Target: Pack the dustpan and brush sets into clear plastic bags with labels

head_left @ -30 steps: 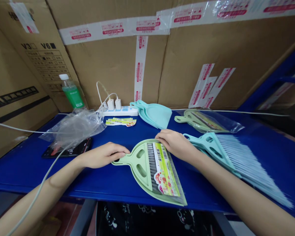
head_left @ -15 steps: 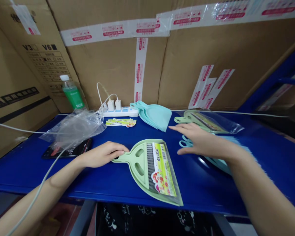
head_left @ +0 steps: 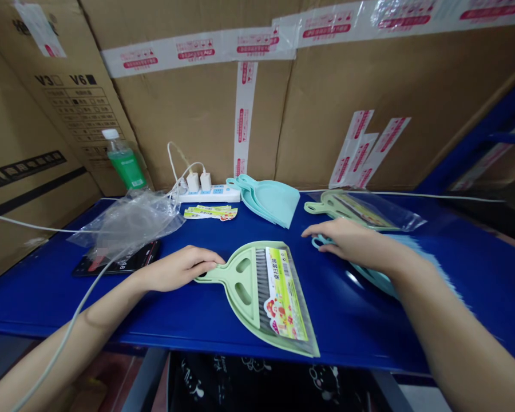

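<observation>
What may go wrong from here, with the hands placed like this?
The green dustpan set lies near the front edge of the table; a tug by the left hand might pull it off. The right hand, close over the blue brushes, could nudge them out of place.

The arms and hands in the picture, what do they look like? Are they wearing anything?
The left arm and right arm show no sleeves. Neither the left hand nor the right hand wears a glove, and I see no watch or bracelet. A pale cable crosses in front of the left forearm.
</observation>
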The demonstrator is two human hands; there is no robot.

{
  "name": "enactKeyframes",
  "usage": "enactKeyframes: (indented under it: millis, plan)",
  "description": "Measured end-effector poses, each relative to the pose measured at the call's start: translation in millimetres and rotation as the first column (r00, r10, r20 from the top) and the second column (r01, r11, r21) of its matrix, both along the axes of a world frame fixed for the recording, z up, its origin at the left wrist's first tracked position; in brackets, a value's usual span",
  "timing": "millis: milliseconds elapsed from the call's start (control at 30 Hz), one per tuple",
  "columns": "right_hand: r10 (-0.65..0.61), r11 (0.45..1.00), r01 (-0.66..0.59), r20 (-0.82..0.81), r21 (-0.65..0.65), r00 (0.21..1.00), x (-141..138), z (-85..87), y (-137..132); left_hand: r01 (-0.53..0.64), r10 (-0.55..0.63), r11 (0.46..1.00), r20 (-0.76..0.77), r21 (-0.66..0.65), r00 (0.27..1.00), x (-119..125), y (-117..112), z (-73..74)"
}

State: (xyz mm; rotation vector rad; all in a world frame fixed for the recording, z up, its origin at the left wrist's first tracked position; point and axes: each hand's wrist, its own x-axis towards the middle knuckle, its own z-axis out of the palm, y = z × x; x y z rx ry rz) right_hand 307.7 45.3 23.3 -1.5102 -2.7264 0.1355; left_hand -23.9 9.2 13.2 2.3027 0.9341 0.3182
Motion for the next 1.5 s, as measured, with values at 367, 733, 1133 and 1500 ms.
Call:
enactKeyframes:
  millis: [367,733,1133,1500]
  plan:
    - [-0.097,0.992,0.098,0.018,-0.075,0.995,7.6,-2.7,0.1,0.005,-0.005,1.0,-0.013,-0.009,1.0,-0.1,0.8,0.1]
    - [-0.057,0.998,0.057,-0.05,0.007,0.997,16.6,-12.0,8.9,0.004,-0.004,1.0,-0.004,-0.011,1.0,0.3,1.0,1.5]
    - [0.21,0.923,-0.16,-0.107,0.351,0.972,-21.1,-13.7,-5.3,-0.002,0.003,1.0,-0.017,0.004,1.0,1.9,-1.0,0.1]
    - [0.224,0.964,-0.186,-0.201,0.192,0.954,-54.5,-40.4,3.8,0.017,-0.017,1.0,0.021,0.002,1.0,4.2,-0.7,-3.6]
